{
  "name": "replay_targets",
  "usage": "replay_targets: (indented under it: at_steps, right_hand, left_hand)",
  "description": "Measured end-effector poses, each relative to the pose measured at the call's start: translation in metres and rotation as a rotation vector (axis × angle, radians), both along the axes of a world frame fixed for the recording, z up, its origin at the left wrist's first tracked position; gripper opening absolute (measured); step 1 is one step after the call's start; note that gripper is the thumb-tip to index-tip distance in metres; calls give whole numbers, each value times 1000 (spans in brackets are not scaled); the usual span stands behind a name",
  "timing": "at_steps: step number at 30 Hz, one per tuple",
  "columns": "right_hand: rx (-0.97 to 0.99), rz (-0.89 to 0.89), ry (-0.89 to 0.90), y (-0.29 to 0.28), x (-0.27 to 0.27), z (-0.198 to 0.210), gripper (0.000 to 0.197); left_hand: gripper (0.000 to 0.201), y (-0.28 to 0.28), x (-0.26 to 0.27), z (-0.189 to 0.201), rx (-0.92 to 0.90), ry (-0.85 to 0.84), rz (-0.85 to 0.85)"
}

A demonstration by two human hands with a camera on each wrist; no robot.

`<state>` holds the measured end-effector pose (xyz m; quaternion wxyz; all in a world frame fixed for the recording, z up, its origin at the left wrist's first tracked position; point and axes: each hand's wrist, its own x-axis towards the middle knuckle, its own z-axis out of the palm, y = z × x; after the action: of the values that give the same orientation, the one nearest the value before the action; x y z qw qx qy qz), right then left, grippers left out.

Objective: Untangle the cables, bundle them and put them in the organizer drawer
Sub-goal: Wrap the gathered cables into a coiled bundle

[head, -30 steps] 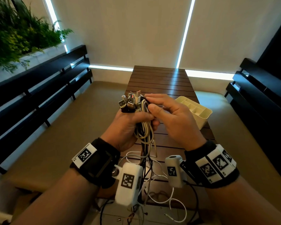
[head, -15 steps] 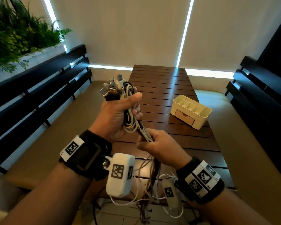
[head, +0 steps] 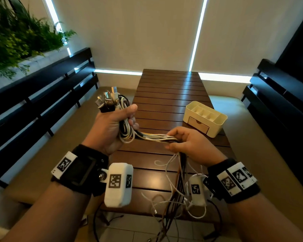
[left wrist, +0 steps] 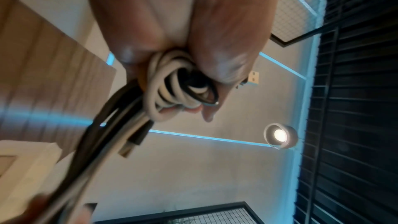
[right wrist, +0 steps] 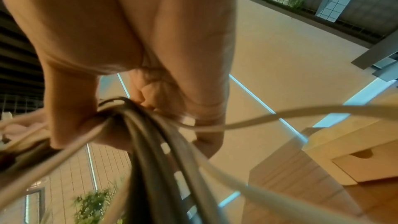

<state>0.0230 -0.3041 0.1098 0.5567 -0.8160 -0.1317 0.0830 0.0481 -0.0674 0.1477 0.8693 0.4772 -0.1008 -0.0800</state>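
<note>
My left hand (head: 115, 123) grips a coiled bundle of white and black cables (head: 125, 126), with the USB plugs (head: 108, 100) sticking up out of the fist. In the left wrist view the cable coil (left wrist: 172, 86) sits wrapped inside the curled fingers. From there the cable strands (head: 157, 137) run taut to the right into my right hand (head: 185, 142), which grips them. The right wrist view shows the same cable strands (right wrist: 146, 125) passing through that fist. Below the right hand the loose cable tails (head: 175, 193) hang past the table's near edge. The cream organizer (head: 205, 117) stands to the right, its drawer (head: 198, 124) closed.
A dark slatted wooden table (head: 170, 95) runs away from me. Black benches (head: 42, 95) flank it on both sides, and green plants (head: 16, 37) fill the upper left. Tiled floor (head: 129, 233) shows beneath the hanging tails.
My left hand has carried the coil left and stayed raised. My right hand has slid down the strands, then swung out to the right, pulling them taut and nearly level.
</note>
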Motion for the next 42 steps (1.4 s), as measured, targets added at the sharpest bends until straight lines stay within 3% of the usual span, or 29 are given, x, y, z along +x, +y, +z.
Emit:
replay_targets:
  at_steps: [4,9,16,19,25,30,35,38,42]
  right_hand:
    - [140,-37,31,-2,-1,-3,12]
    - [367,-92,9,5,6,8,22]
    - [74,-23,-33,15,16,39,10]
    - [-62,34,-48,20,18,50,13]
    - [-108,45,-36,23,20,56,24]
    - [-197,34,-49,23,23,54,37]
    - [-197,14,-41,20,23,51,46]
    - [-67,38,-14,17,23,48,56]
    - [248,95,96,8,19,35,54]
  left_hand:
    - [18,5,2,3,10,-21,14]
    - [29,5,2,-10,83,77,-39]
    - [30,-12,-16,-13,269,86,-221]
    - [14,-19,-21,-14,306,44,-307]
    - [21,-25,-22,-10,310,11,-276]
    - [24,-28,-26,-4,566,-171,-302]
    - [33,-24,-20,-3,751,-222,-268]
    - [22,-24,-22,-1,639,-215,-272]
    - [37,-23,-23,0,300,-70,-277]
